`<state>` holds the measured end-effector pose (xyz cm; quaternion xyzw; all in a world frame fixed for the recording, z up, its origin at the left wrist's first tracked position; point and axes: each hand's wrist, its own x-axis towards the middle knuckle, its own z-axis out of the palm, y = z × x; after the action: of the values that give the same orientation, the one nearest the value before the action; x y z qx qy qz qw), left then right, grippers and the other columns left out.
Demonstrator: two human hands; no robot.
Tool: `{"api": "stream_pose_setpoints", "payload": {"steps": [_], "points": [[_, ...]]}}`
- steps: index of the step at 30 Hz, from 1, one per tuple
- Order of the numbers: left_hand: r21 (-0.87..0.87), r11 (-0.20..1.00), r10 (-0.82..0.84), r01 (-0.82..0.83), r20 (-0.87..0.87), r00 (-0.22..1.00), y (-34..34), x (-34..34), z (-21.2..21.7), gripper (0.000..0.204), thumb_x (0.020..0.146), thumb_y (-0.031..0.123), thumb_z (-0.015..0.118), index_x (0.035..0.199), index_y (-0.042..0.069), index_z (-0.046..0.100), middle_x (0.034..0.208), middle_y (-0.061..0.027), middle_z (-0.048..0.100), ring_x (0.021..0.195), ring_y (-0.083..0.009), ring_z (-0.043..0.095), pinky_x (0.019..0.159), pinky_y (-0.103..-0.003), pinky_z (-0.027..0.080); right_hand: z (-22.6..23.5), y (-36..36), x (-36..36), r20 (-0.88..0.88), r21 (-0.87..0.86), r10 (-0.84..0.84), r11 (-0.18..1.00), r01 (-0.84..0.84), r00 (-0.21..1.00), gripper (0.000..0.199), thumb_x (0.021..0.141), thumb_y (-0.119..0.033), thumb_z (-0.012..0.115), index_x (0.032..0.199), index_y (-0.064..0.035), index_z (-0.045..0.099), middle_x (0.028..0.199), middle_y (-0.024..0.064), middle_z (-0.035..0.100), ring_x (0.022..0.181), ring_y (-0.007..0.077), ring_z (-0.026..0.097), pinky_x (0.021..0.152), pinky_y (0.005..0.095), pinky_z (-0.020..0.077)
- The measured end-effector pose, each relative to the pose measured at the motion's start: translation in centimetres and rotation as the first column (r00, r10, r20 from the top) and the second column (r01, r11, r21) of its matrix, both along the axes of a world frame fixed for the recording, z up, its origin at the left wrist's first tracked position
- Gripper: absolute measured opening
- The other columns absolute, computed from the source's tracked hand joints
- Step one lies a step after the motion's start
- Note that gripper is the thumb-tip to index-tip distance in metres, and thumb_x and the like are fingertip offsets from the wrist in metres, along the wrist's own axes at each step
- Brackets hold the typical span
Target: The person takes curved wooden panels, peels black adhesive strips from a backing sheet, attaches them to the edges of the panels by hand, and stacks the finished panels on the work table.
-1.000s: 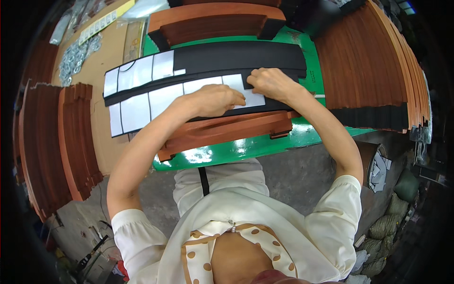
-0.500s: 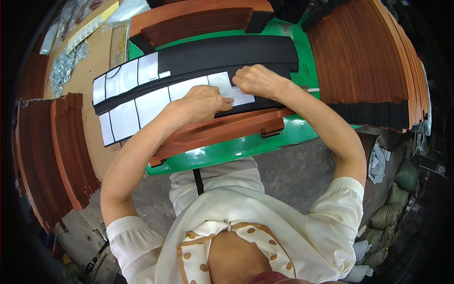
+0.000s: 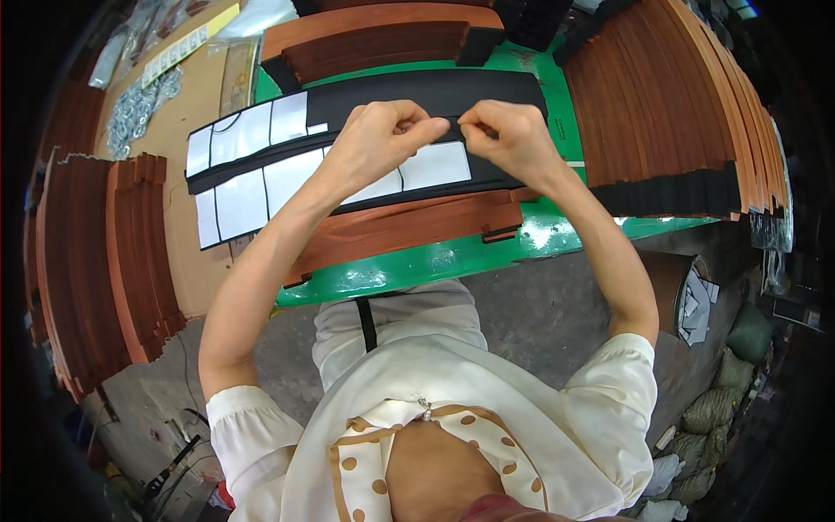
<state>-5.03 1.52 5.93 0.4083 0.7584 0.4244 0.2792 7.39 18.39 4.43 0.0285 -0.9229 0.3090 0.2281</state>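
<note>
My left hand [image 3: 383, 142] is raised above the black strips, thumb and forefinger pinched. Facing it, my right hand [image 3: 511, 139] is closed the same way, its fingertips close to the left ones. Anything between the fingers is too small to make out. Beneath the hands lies a long black strip [image 3: 496, 174], partly covered by a row of white rectangular pieces [image 3: 291, 178]. The white piece at the row's right end [image 3: 444, 165] lies flat below my fingertips. Behind it, another black strip [image 3: 417, 91] has white pieces [image 3: 248, 126] at its left end.
Reddish-brown curved wooden parts lie before [image 3: 409, 222] and behind [image 3: 383, 39] the strips on a green table [image 3: 417, 265]. Stacks of brown parts stand right [image 3: 648, 96] and left [image 3: 83, 261]. Metal rings [image 3: 143, 109] rest on cardboard. A bin [image 3: 674, 291] holds white scraps.
Both hands have lifted off the front strip and moved up and away from me, fingertips now close together. The right-end white piece, partly covered by my fingers before, now shows more fully.
</note>
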Motion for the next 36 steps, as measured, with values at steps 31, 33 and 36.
{"api": "stream_pose_setpoints", "payload": {"steps": [31, 33, 36], "points": [[0.111, 0.989, -0.015, 0.093, -0.565, 0.825, 3.7, 10.9, -5.5, 0.023, 0.071, 0.022, 0.074, 0.090, 0.009, 0.069, 0.081, -0.0048, 0.066, 0.072, -0.0206, 0.059, 0.068, -0.035, 0.038, -0.7, 2.5, 12.5, 0.103, 0.053, -0.162, 0.986, 0.157, 0.981, 0.023, 0.071, -0.007, 0.074, 0.092, -0.0037, 0.067, 0.087, 0.0073, 0.065, 0.080, 0.0255, 0.063, 0.068, 0.0338, 0.0509], [0.123, 0.989, 0.000, 0.084, -0.564, 0.826, 3.6, 10.9, -5.5, 0.020, 0.071, 0.020, 0.074, 0.087, 0.009, 0.070, 0.080, -0.0050, 0.066, 0.071, -0.0208, 0.060, 0.068, -0.035, 0.040, -0.9, 2.5, 12.2, 0.079, 0.081, -0.134, 0.988, 0.128, 0.988, 0.023, 0.070, -0.008, 0.074, 0.092, -0.0041, 0.067, 0.086, 0.0070, 0.065, 0.079, 0.0257, 0.062, 0.068, 0.0343, 0.0503], [0.115, 0.991, -0.011, 0.074, -0.470, 0.882, 3.8, 10.7, -5.5, 0.020, 0.071, 0.019, 0.075, 0.086, 0.007, 0.070, 0.081, -0.0053, 0.067, 0.072, -0.0215, 0.062, 0.067, -0.035, 0.046, -1.3, 2.7, 11.6, 0.043, 0.150, -0.092, 0.985, 0.085, 0.995, 0.024, 0.068, -0.009, 0.075, 0.091, -0.0049, 0.067, 0.084, 0.0062, 0.064, 0.077, 0.0255, 0.060, 0.067, 0.0352, 0.0490]]}}
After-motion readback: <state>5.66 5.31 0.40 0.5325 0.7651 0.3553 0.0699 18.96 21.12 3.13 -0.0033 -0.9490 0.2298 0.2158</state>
